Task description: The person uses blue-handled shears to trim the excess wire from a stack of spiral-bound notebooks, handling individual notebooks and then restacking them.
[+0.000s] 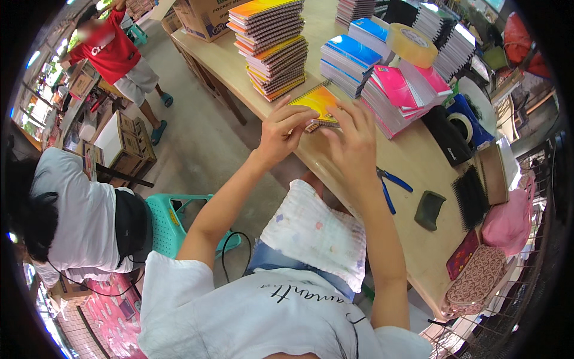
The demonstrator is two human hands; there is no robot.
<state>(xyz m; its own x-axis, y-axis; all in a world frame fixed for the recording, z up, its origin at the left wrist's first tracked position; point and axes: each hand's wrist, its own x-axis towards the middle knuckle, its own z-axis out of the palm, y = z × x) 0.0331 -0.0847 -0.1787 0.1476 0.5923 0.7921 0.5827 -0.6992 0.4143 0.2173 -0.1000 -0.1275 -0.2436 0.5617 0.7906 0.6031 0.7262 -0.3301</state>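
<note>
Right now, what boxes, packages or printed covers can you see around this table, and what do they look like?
Cardboard box: far end of the table, brown, printed side.
Cardboard boxes: on the floor at left, brown, one topped white.
Spiral notebook: under both hands at the table edge, orange-yellow cover.
Notebook stacks: behind it, orange covers.
Blue-covered stacks: mid-table.
Pink-covered stack: right of the hands.

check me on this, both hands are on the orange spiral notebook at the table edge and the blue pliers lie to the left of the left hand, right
Not quite. In the head view both the left hand and right hand are on the orange spiral notebook at the table edge, but the blue pliers lie on the right, beside the right forearm.
</note>
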